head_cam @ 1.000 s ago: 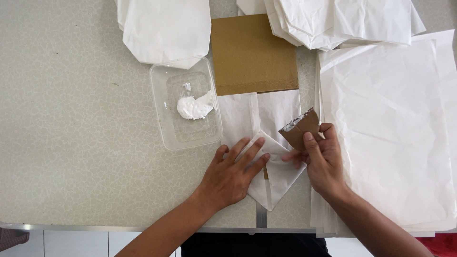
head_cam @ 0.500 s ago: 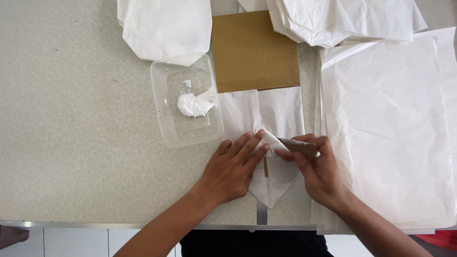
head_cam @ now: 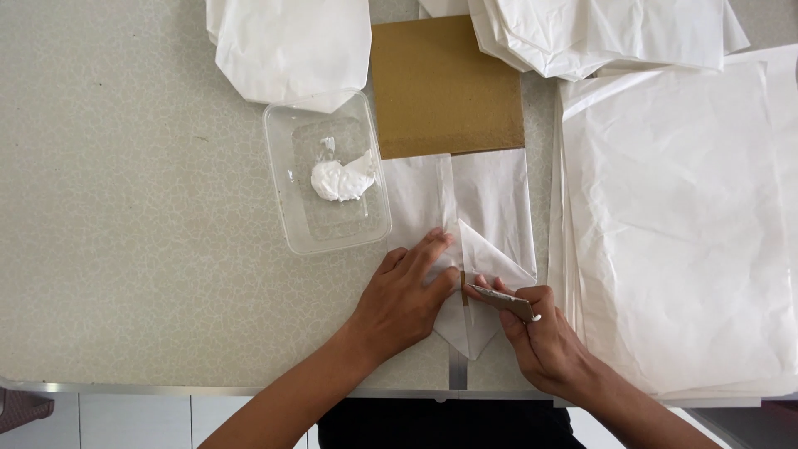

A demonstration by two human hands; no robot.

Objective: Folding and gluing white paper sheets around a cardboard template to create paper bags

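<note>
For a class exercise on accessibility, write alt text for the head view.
Seen from above, a left hand presses folded white paper on a table while the right hand holds a small card scrap at the fold. A clear tray of white paste sits alongside.

A single head-worn camera looks straight down on the tabletop [head_cam: 125, 249] from close above. The person's forearms enter from the bottom edge, and the near tabletop rim runs along it.

A small craft workshop: stacks of white paper sheets [head_cam: 682, 224], a tub of paste [head_cam: 328, 170] and cardboard [head_cam: 445, 83] crowd the speckled worktable [head_cam: 125, 233].
</note>
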